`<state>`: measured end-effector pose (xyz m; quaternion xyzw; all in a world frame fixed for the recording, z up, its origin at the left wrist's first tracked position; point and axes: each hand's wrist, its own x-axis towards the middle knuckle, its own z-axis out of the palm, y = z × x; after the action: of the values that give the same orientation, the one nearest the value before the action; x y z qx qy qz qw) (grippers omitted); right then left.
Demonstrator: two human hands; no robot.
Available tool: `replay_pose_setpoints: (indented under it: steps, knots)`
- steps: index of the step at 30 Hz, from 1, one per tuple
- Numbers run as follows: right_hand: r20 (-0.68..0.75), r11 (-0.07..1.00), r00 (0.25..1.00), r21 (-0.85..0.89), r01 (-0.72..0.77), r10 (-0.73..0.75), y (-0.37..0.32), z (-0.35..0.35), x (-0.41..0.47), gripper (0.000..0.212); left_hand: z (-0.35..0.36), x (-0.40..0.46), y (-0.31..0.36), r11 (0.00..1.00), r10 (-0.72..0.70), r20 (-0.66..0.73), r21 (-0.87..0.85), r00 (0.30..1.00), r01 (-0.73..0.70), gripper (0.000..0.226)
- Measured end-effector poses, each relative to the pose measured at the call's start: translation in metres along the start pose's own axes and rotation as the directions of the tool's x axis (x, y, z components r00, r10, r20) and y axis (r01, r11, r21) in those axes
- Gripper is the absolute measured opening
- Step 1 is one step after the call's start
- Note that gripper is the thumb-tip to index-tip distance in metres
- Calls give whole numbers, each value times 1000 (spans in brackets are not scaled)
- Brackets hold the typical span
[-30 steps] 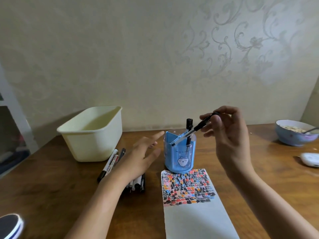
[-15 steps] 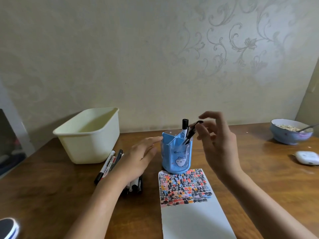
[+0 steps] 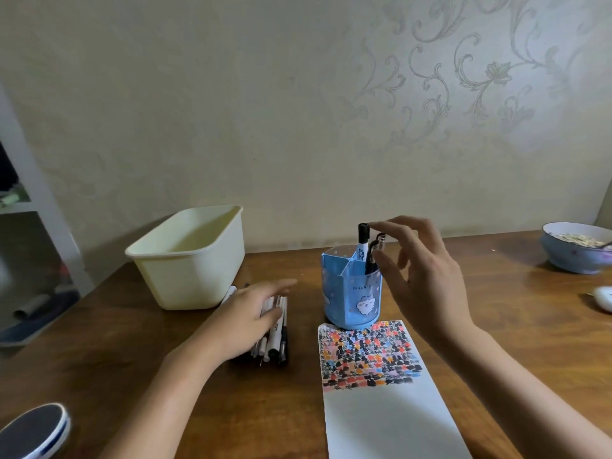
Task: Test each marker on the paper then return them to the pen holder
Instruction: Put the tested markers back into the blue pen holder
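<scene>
A blue pen holder (image 3: 351, 293) stands on the wooden table, just behind a sheet of paper (image 3: 381, 409) whose top part is covered with colored test marks. In the holder stand a white marker with a black cap (image 3: 363, 240) and a slim black pen (image 3: 370, 260) that leans to the right. My right hand (image 3: 420, 276) hovers at the pen's top with fingers spread, thumb beside it. My left hand (image 3: 245, 319) lies flat with straight fingers on a pile of several loose markers (image 3: 276, 339) left of the holder.
A cream plastic tub (image 3: 188, 256) sits at the back left. A blue bowl (image 3: 573, 250) with food and a spoon is at the far right, with a white object (image 3: 604, 298) near it. A dark round object (image 3: 33, 432) lies at the bottom left corner.
My right hand lowered the black pen from a slant above the holder down into a compartment and its fingers loosened. My left hand slid down onto the loose markers.
</scene>
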<state>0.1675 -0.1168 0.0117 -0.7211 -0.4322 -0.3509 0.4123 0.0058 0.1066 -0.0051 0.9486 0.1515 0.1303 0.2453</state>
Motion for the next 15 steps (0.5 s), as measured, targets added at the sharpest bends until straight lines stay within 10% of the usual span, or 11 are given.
replay_pose_setpoints:
  steps: [6,15]
  knots:
    - [161,993,980,36,115,-120,-28,15,-20,19,4,-17,-15,995,15,37,103,999,-19,21]
    - [664,943,669,221,250,-333,-40,55,-52,26,5,-17,-15,979,62,55,192,997,-72,31]
